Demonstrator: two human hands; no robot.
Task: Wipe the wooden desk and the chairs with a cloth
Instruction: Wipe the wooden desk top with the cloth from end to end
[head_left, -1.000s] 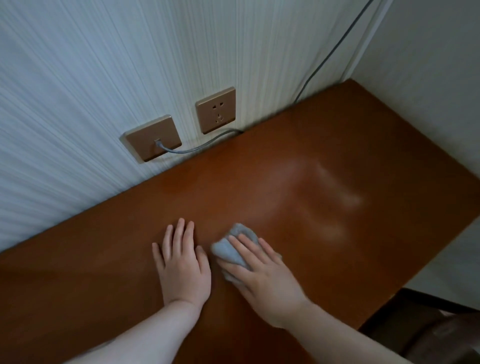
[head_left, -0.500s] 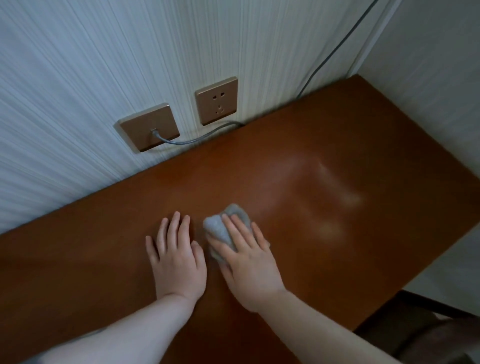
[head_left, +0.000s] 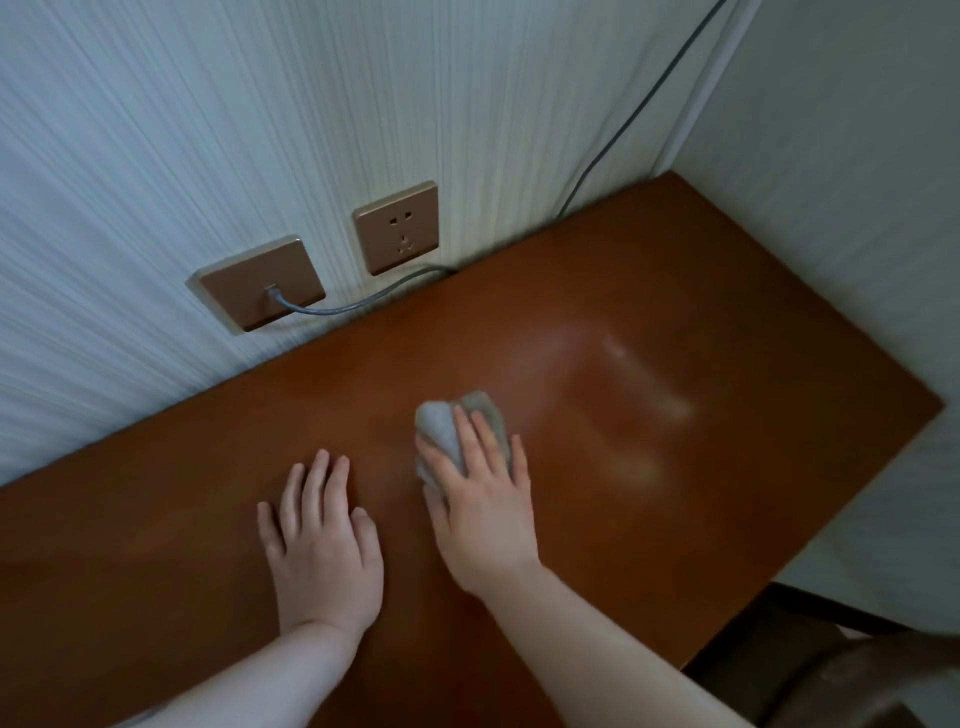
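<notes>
Pressing down with straight, spread fingers, the right hand (head_left: 480, 512) lies on a bunched grey cloth (head_left: 447, 431) near the middle of the wooden worktop (head_left: 675, 291); the cloth bulges out past the fingertips on the far side. Just left of it, apart from the cloth, the left hand (head_left: 322, 545) lies flat and open on the bare wood. Pale glare streaks the surface to the right. Along the far edge, the ribbed wall carries a socket (head_left: 397, 226) and a plate with a grey cable (head_left: 358, 306) plugged in. A dark chair (head_left: 841, 670) shows at near right.
</notes>
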